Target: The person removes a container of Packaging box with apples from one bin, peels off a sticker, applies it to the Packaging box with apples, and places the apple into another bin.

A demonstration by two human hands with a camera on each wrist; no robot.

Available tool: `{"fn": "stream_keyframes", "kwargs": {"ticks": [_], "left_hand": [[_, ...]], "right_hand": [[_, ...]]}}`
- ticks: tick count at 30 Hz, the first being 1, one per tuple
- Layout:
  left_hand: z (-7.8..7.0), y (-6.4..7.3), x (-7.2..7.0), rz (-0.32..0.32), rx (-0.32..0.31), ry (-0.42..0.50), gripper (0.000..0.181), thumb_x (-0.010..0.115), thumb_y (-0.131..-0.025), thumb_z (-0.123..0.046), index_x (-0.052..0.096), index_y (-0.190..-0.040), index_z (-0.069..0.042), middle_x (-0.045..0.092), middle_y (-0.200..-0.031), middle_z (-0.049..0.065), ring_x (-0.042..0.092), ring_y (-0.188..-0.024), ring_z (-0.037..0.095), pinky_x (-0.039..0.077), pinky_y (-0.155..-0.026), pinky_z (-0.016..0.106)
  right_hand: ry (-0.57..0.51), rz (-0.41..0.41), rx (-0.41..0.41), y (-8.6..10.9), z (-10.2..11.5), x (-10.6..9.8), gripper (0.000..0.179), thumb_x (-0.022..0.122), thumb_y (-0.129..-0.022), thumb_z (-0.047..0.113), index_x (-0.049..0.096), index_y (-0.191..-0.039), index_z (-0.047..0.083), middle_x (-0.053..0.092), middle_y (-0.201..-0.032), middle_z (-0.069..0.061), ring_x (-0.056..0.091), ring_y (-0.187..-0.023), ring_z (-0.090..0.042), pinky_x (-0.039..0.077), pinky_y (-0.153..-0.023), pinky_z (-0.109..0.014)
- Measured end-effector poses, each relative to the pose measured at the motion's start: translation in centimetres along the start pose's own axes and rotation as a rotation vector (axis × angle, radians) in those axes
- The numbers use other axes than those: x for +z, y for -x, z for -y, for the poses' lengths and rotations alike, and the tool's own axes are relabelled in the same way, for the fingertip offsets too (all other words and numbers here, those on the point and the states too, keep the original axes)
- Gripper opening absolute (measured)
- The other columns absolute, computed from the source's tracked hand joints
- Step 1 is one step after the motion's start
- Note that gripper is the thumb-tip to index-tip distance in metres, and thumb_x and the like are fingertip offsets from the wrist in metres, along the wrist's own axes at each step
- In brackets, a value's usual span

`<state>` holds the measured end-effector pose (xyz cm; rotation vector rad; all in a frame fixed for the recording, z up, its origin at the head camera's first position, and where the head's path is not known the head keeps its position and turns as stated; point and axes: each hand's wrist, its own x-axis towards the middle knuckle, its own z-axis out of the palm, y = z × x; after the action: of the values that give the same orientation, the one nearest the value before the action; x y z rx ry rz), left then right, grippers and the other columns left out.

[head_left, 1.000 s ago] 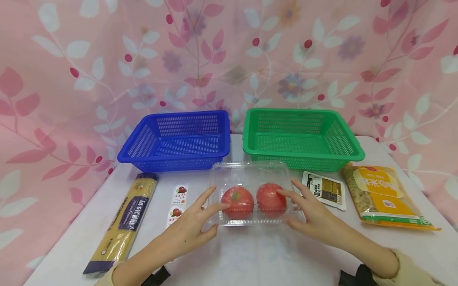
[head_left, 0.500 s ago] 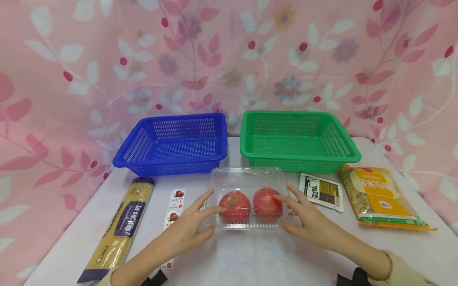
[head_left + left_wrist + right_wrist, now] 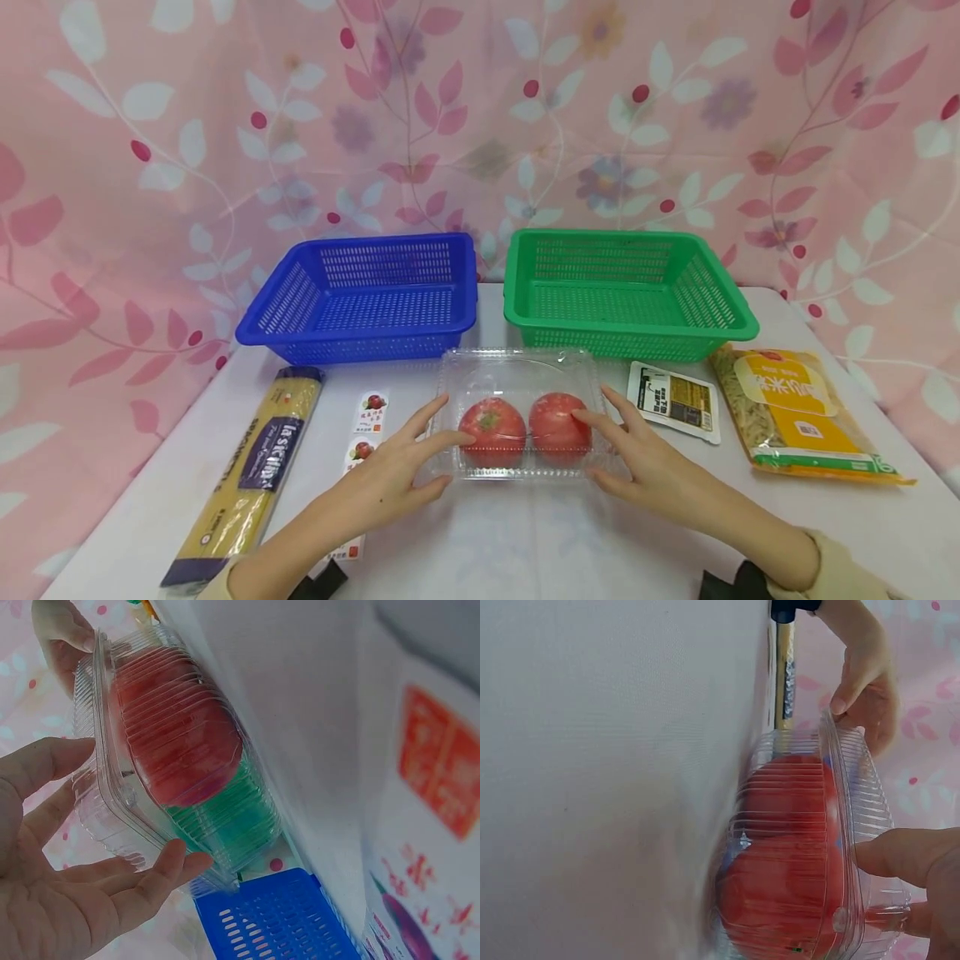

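Note:
A clear plastic clamshell box (image 3: pixel 517 371) with two red apples (image 3: pixel 491 429) inside sits on the table, its lid down. My left hand (image 3: pixel 401 458) grips the box's left end, index finger over the lid and thumb at the near corner. The left wrist view shows that thumb (image 3: pixel 79 754) on the rim and other fingertips farther along it. At the opposite end my right hand (image 3: pixel 645 462) grips the box likewise, its index finger over the right apple. Its thumb (image 3: pixel 892 851) touches the rim in the right wrist view.
Behind the box stand a blue basket (image 3: pixel 360 342) and a green basket (image 3: pixel 630 333). A spaghetti pack (image 3: pixel 251 475) and a strip of fruit stickers (image 3: pixel 371 414) lie left. To the right are a flat sachet (image 3: pixel 675 402) and a yellow pasta bag (image 3: pixel 806 417).
The whole head view has shifted slightly. Both hands stay at the ends of the box, and the box and apples keep their place between them.

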<state>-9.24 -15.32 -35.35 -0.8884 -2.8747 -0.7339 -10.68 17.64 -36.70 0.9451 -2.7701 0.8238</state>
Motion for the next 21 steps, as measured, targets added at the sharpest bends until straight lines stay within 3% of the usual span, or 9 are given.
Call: {"fn": "stream_keyframes", "kwargs": {"ticks": [9, 14, 18, 21], "left_hand": [[0.5, 0.0, -0.2, 0.015, 0.044, -0.041, 0.049, 0.068, -0.082, -0.024, 0.052, -0.126, -0.039, 0.021, -0.150, 0.002, 0.041, -0.124, 0.028, 0.048, -0.086, 0.039], [0.9, 0.0, -1.2, 0.002, 0.068, -0.029, 0.038, 0.066, -0.083, -0.024, 0.059, -0.120, -0.031, 0.032, -0.145, 0.004, 0.038, -0.127, 0.027, 0.041, -0.094, 0.045], [1.8, 0.2, -2.2, -0.074, 0.015, -0.024, 0.029, 0.067, -0.084, -0.021, 0.065, -0.112, -0.024, 0.042, -0.138, 0.004, 0.038, -0.127, 0.026, 0.038, -0.096, 0.048], [2.5, 0.7, -2.7, -0.094, -0.060, -0.054, 0.027, 0.066, -0.084, -0.022, 0.065, -0.111, -0.022, 0.047, -0.134, 0.004, 0.042, -0.123, 0.028, 0.041, -0.093, 0.050]], "right_hand": [[0.068, -0.004, -0.004, 0.3, 0.3, 0.0, 0.063, 0.071, -0.080, 0.023, 0.042, -0.136, 0.020, 0.020, -0.145, -0.023, 0.054, -0.105, -0.040, 0.052, -0.072, -0.045], [0.114, -0.027, -0.030, 0.3, 0.2, -0.1, 0.064, 0.072, -0.078, 0.024, 0.043, -0.135, 0.019, 0.024, -0.143, -0.024, 0.059, -0.095, -0.035, 0.054, -0.066, -0.040], [0.141, -0.048, -0.042, 0.3, 0.1, -0.2, 0.065, 0.074, -0.076, 0.026, 0.044, -0.134, 0.019, 0.025, -0.143, -0.025, 0.059, -0.096, -0.034, 0.054, -0.067, -0.039], [0.166, -0.057, -0.047, 0.3, 0.1, -0.3, 0.065, 0.074, -0.076, 0.028, 0.045, -0.134, 0.019, 0.025, -0.143, -0.025, 0.056, -0.102, -0.035, 0.054, -0.068, -0.041]]}}
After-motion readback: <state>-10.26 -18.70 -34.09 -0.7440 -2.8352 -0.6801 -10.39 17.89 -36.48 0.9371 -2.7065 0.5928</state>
